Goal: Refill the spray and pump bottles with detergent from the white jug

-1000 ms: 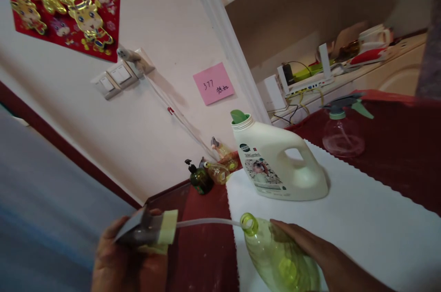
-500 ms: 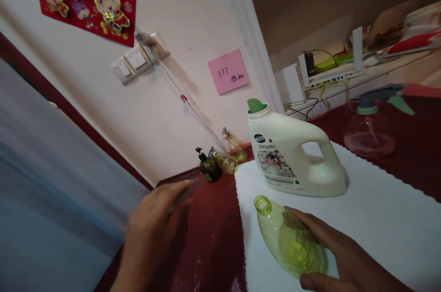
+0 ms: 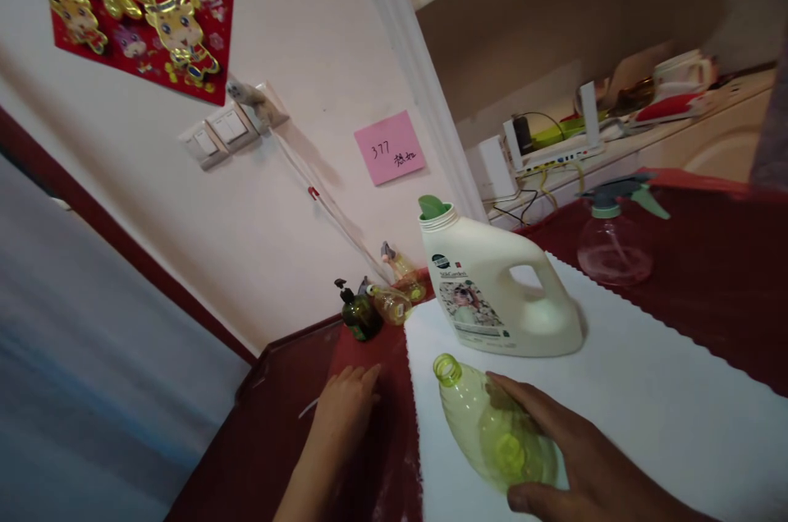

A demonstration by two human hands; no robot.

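Wrapped around a translucent yellow-green bottle (image 3: pixel 477 415) is my right hand (image 3: pixel 554 440). The bottle leans to the left over the white cloth, and its mouth has no cap on it. My left hand (image 3: pixel 350 400) is low over the dark red tabletop, fingers curled downward. A thin pale tube (image 3: pixel 308 408) sticks out on its left side; what the fingers hold is hidden beneath them. Behind the bottle stands a large cream detergent jug (image 3: pixel 501 284) with a handle and a green spout in its open neck.
A dark green pump bottle (image 3: pixel 360 317) and two yellowish bottles (image 3: pixel 391 304) stand by the wall. On the right is a clear spray bottle (image 3: pixel 616 251) with pinkish liquid. A white cloth (image 3: pixel 652 391) covers part of the red table. A router (image 3: pixel 557 159) sits on the shelf behind.
My left hand has moved right and down to the tabletop, and the pale tube beside it now shows. My right hand keeps its hold on the bottle. The whole view has shifted slightly.
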